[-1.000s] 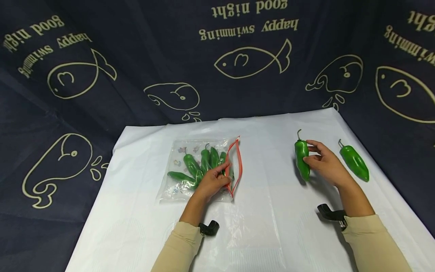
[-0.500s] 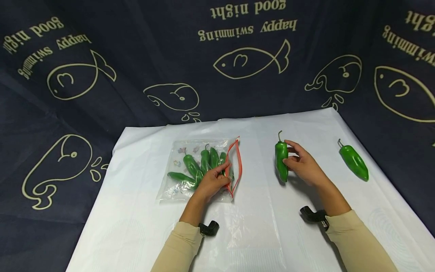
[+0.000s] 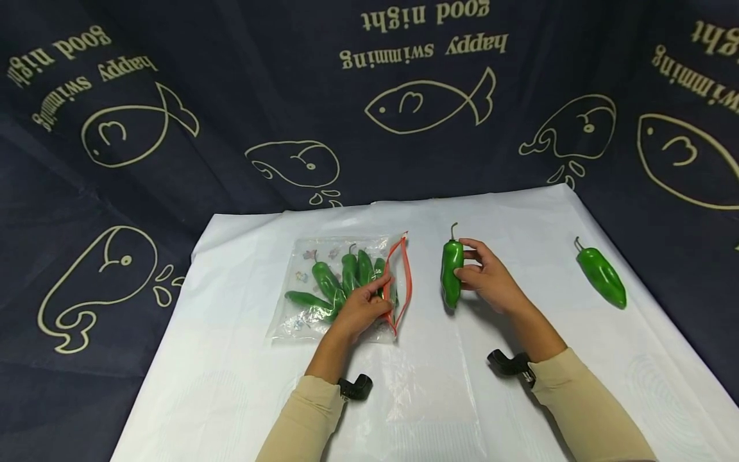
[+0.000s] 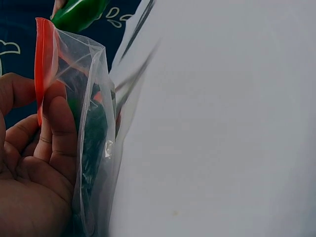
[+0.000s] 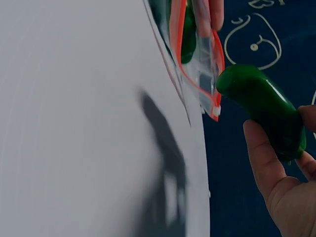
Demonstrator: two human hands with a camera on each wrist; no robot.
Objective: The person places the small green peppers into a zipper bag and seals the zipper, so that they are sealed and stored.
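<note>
A clear zip bag (image 3: 283, 324) with a red-edged mouth facing right lies on the table, several green peppers (image 3: 327, 282) inside it. My left hand (image 3: 359, 314) pinches the bag's red rim (image 4: 41, 64) between thumb and fingers, so the mouth gapes. To the right of that mouth, my right hand (image 3: 491, 279) grips a green pepper (image 3: 451, 273) with thumb and fingertips, its stem pointing away from me. In the right wrist view this pepper (image 5: 259, 98) is near the red zip edge (image 5: 217, 74), apart from it. Another green pepper (image 3: 602, 276) lies alone at the right.
White cloth covers the table (image 3: 427, 398). A dark blue curtain (image 3: 369, 167) with fish and whale drawings hangs behind it and along the sides. Each wrist wears a black camera mount, such as the right camera mount (image 3: 508, 362).
My right hand has carried the pepper leftward across the table, closer to the bag's mouth. The left hand and the bag have stayed in place.
</note>
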